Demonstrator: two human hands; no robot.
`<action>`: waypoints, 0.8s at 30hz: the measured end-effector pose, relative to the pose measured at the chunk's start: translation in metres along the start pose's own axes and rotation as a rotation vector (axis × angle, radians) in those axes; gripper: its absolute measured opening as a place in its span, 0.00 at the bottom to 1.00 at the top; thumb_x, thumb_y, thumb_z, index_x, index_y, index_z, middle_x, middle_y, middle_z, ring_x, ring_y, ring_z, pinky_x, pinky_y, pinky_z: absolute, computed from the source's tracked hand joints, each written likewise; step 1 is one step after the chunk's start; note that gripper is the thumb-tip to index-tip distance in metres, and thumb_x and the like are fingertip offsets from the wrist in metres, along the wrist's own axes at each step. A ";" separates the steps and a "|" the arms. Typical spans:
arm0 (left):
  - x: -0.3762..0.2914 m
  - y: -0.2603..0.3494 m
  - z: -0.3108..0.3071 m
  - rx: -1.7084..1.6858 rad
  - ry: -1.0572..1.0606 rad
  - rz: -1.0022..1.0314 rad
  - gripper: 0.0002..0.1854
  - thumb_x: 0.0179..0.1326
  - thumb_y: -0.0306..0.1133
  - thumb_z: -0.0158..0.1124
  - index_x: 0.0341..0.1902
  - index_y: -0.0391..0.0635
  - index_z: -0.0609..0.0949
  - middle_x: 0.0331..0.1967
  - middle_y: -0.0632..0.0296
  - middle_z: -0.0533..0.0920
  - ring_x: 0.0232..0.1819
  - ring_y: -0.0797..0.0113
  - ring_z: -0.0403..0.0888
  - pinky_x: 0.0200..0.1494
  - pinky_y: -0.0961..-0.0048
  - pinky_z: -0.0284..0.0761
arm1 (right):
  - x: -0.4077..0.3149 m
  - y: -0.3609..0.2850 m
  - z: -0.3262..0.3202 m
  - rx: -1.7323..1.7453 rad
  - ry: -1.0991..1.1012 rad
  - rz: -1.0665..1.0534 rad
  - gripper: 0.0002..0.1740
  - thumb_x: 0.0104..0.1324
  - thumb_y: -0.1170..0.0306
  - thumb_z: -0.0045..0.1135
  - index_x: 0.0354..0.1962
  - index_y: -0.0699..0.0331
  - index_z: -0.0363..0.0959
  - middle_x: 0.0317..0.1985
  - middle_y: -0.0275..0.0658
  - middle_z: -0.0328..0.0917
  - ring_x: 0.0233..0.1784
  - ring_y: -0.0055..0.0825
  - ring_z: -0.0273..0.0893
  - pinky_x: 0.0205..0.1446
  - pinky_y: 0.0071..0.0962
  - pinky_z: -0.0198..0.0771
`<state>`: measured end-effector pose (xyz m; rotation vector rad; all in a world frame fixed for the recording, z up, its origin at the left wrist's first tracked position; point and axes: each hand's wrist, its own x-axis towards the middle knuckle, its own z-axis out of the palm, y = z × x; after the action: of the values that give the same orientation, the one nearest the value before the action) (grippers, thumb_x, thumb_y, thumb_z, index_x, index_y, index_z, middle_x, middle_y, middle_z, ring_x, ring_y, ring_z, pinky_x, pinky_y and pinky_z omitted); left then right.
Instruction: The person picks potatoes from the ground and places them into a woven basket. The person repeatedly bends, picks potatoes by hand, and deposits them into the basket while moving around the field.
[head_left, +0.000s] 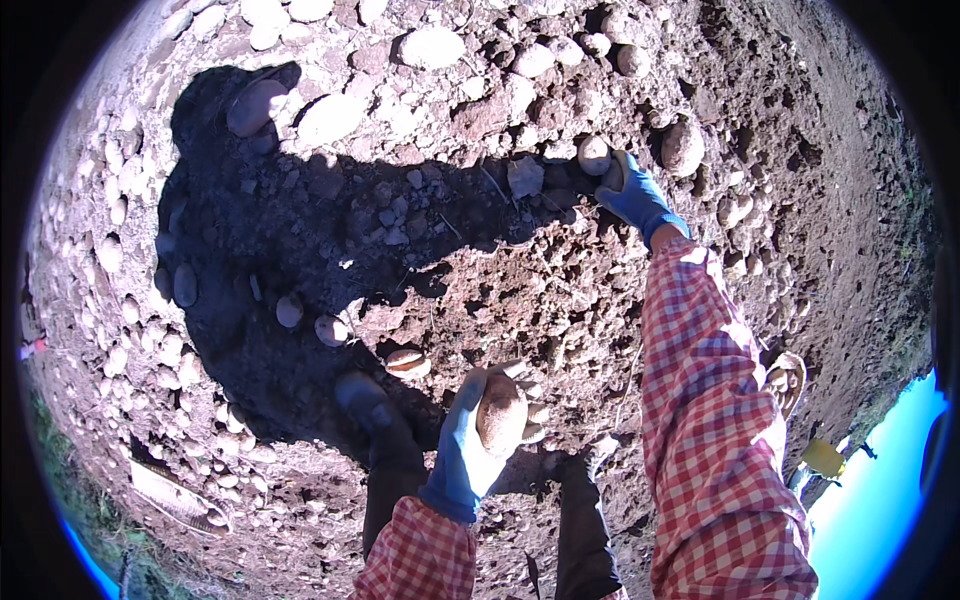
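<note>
My left hand (463, 450), in a blue and white work glove, is wrapped around a large soil-dusted potato (501, 414) low in front of my legs. Farther out at the upper right, my right hand (636, 193) wears a matching blue glove and reaches down to the soil. Its thumb and fingers close on a small potato (613, 177), mostly covered by the glove. Just left of the fingertips lies a rounder potato (594, 155). A split or cut potato (408, 364) rests on the soil beyond my left hand.
Loose, clumpy soil (495, 300) carries many scattered potatoes, with a large potato (682, 148) right of my right hand. My shadow darkens the left middle. A basket (786, 381) holding potatoes stands behind my right sleeve. A pale container (176, 495) lies at lower left. My boots (360, 394) are below.
</note>
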<state>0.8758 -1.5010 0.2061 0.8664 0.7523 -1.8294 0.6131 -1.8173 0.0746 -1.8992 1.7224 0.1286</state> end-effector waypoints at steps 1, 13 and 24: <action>-0.001 0.000 0.003 -0.048 -0.024 -0.006 0.30 0.72 0.57 0.51 0.57 0.40 0.78 0.44 0.50 0.84 0.41 0.57 0.82 0.38 0.64 0.76 | -0.004 0.012 0.014 -0.024 0.025 -0.062 0.42 0.52 0.56 0.68 0.64 0.57 0.65 0.48 0.55 0.81 0.52 0.51 0.80 0.57 0.41 0.74; 0.002 0.007 0.014 0.202 -0.084 -0.041 0.22 0.74 0.44 0.53 0.63 0.43 0.73 0.61 0.51 0.76 0.50 0.58 0.83 0.48 0.64 0.85 | -0.228 -0.006 -0.009 1.231 0.216 0.341 0.33 0.76 0.48 0.44 0.68 0.60 0.60 0.56 0.45 0.75 0.58 0.32 0.76 0.57 0.34 0.77; -0.004 0.019 0.025 0.286 -0.319 -0.173 0.46 0.63 0.50 0.65 0.77 0.44 0.55 0.63 0.37 0.73 0.35 0.55 0.86 0.36 0.61 0.86 | -0.105 -0.030 0.014 0.091 0.270 0.378 0.24 0.67 0.61 0.54 0.57 0.64 0.74 0.44 0.55 0.83 0.48 0.52 0.82 0.54 0.43 0.76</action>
<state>0.8889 -1.5258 0.2203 0.6773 0.3772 -2.2000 0.6275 -1.7169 0.1182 -1.5628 2.2173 -0.0663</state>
